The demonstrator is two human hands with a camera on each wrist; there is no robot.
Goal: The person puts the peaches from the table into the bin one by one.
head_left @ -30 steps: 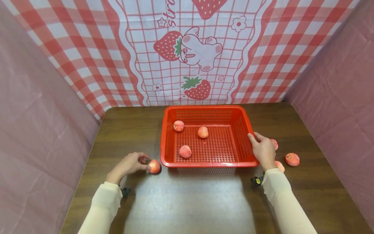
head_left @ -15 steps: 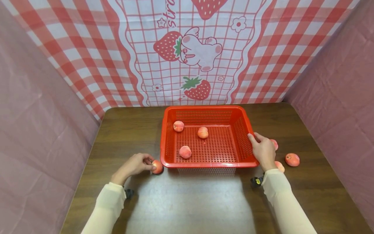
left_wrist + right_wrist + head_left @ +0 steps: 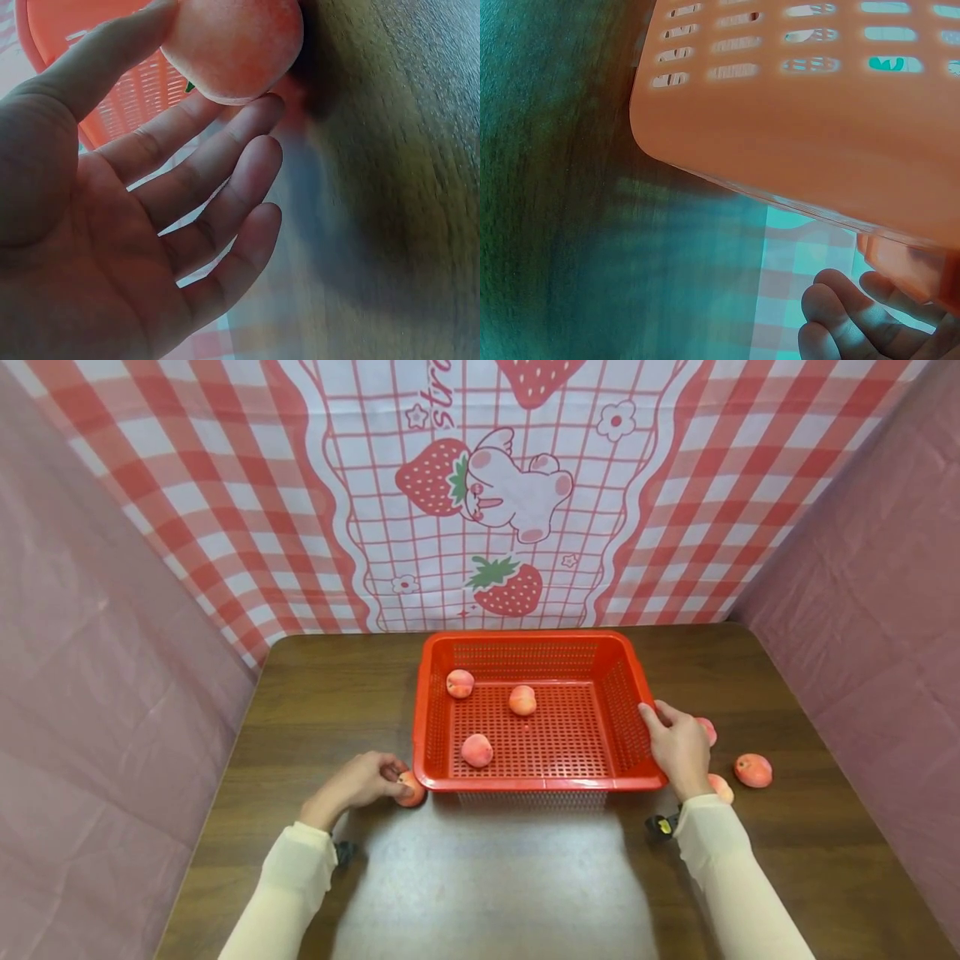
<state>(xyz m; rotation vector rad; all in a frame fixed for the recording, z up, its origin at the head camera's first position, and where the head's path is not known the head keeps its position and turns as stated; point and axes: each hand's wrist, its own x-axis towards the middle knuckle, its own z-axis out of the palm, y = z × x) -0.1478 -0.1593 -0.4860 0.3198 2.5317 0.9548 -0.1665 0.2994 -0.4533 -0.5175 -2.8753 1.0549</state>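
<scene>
A peach (image 3: pixel 411 791) lies on the table just outside the front left corner of the red plastic basket (image 3: pixel 525 783). My left hand (image 3: pixel 360 781) holds this peach between thumb and forefinger. In the left wrist view the peach (image 3: pixel 236 45) touches the thumb and fingertips, while the other fingers reach out loosely curved. At the basket's right side, my right hand (image 3: pixel 681 752) grips the rim, thumb over the top. The right wrist view has its fingers (image 3: pixel 832 311) under the rim beside the basket's slotted wall (image 3: pixel 795 112). Inside the basket sit three peaches, one of them a peach (image 3: pixel 477 750) near the front.
Right of the basket, a peach (image 3: pixel 753 770) lies on the wooden table (image 3: pixel 330 685). Two more, a peach (image 3: pixel 707 731) and a paler peach (image 3: pixel 721 788), are partly hidden by my right hand and wrist. A checked strawberry cloth (image 3: pixel 510 510) hangs behind the table.
My left hand has moved right with its peach, bringing it closer to the basket's front left corner. The right hand and the basket have stayed in place.
</scene>
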